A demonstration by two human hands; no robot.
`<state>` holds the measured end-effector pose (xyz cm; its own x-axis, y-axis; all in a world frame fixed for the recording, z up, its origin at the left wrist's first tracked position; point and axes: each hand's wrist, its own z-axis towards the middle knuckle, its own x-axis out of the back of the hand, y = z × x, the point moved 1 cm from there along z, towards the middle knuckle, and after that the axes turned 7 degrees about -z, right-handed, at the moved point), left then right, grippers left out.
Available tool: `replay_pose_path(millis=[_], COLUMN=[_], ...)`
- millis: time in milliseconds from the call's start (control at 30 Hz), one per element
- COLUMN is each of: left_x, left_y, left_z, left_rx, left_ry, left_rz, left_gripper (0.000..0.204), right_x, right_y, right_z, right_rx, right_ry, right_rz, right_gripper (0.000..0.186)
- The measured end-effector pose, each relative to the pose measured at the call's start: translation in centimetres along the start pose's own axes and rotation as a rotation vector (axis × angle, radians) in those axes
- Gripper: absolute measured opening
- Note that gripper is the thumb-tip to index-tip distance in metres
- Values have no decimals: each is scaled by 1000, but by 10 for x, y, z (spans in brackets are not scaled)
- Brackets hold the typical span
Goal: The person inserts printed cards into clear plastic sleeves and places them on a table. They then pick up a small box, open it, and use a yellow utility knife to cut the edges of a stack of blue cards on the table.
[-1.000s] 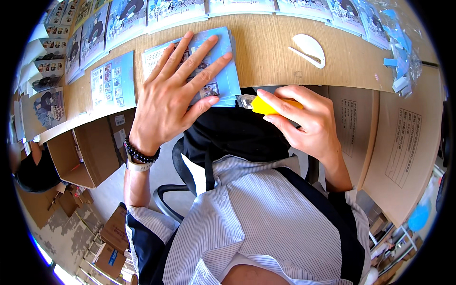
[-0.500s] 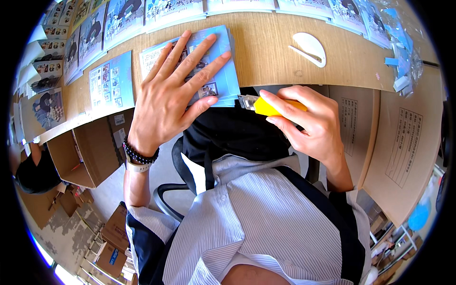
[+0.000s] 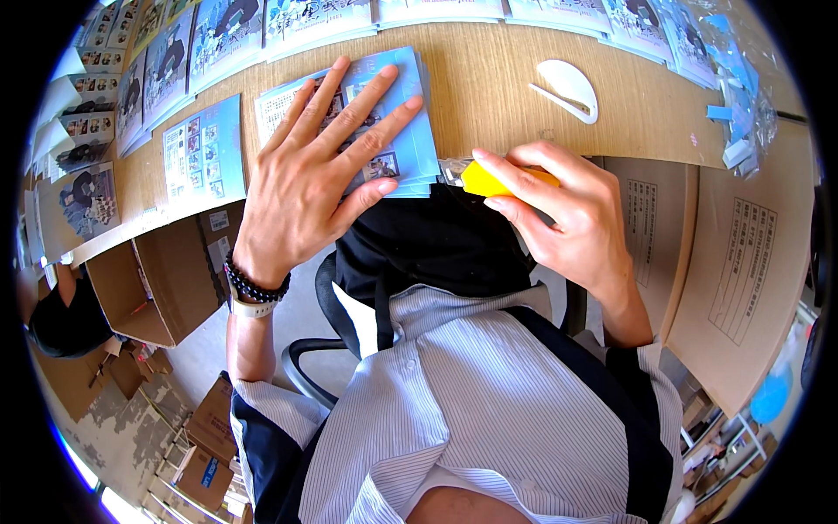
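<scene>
- Left hand on the booklet stack, at the table's near edge.
- Right hand around the cutter, right of the stack; tip contact hard to tell.
- Single booklet left of the stack; booklet row behind.
- Hand tool right of the stack, plastic wrap farther right.
- Carton below, at left.

A slightly uneven stack of light-blue printed booklets lies flat, partly covered, left of centre. At its near right corner, a yellow cutter points its metal tip left; contact between them is unclear.
</scene>
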<state>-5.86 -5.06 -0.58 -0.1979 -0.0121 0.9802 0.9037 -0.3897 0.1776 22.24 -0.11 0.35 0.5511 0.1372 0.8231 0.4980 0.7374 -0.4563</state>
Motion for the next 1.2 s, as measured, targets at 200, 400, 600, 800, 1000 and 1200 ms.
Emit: replay_pose_path(millis=[200, 400, 600, 800, 1000, 1200], left_x=[2, 2, 3, 0, 4, 2], left_y=[0, 0, 2, 0, 2, -1], left_z=[1, 0, 1, 0, 0, 0], left_rx=[-7, 3, 11, 8, 8, 0], left_ry=[1, 15, 9, 5, 19, 13], left_rz=[-7, -30, -15, -12, 13, 17], left_gripper=[82, 80, 79, 81, 74, 75], right_x=[-1, 1, 3, 7, 4, 2], right_y=[-2, -1, 0, 2, 5, 7], right_z=[0, -1, -1, -3, -6, -4], right_rx=[-9, -12, 25, 22, 16, 31], right_ry=[9, -21, -30, -51, -17, -23], right_rz=[-24, 15, -26, 1, 17, -12], right_gripper=[48, 49, 48, 48, 48, 48])
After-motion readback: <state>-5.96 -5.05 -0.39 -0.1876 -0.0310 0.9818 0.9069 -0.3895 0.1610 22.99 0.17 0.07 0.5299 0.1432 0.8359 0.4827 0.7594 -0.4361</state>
